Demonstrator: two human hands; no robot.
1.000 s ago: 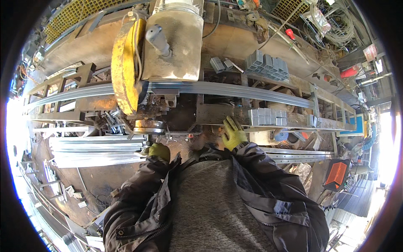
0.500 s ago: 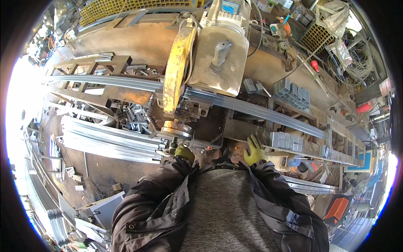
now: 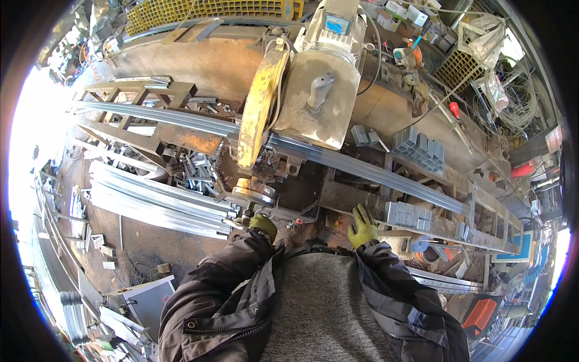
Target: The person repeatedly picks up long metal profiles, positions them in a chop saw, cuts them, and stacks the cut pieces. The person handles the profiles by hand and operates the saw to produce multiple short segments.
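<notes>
Short pieces (image 3: 408,216) stacked, long tubes (image 3: 386,178) still under the saw (image 3: 295,99). Left hand (image 3: 263,225) by the crank (image 3: 245,216), can't tell its grip; right hand (image 3: 362,228) spread.

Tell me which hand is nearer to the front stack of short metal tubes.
Right. The right hand is just left of the front stack of short metal tubes; the left hand is much farther left, by the round metal disc.

floor (image 3: 148,236): brown, stained | white glare (image 3: 39,133): far left | yellow grating (image 3: 205,11): far side
</notes>
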